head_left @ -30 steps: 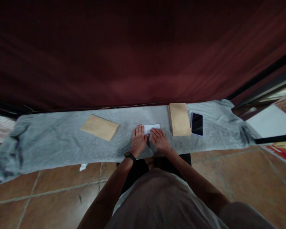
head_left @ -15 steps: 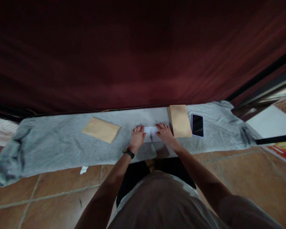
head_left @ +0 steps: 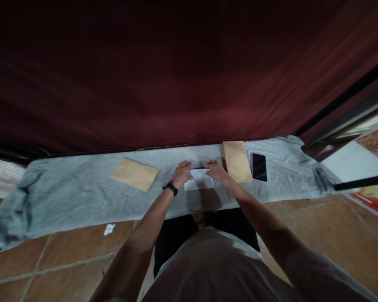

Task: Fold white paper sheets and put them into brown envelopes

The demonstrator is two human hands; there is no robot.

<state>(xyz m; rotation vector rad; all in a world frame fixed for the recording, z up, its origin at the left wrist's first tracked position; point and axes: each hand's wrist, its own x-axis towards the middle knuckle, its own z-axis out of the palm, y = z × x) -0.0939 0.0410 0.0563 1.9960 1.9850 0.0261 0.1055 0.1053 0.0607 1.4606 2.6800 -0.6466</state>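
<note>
A white sheet of paper (head_left: 199,180), apparently folded into a small rectangle, is in front of me on the grey cloth (head_left: 82,201). My left hand (head_left: 180,175) grips its upper left corner, thumb on the white face and fingers at the far edge. At the upper right corner my right hand (head_left: 216,171) has the same hold, with the fingertips bent over the edge. A thin dark shadow shows along the paper's far edge between the hands. Just right of my right hand lies a stack of brown envelopes (head_left: 237,161).
Another brown envelope (head_left: 134,173) lies at an angle on the left of the cloth. A phone (head_left: 259,167) with a dark screen sits right of the stack. Behind the bench hangs a dark red curtain (head_left: 182,92). A white scrap (head_left: 109,229) is on the tiled floor (head_left: 75,251).
Both hands have shifted slightly towards the paper's far edge, and more of its white face shows between and below them. The view has tilted a little.
</note>
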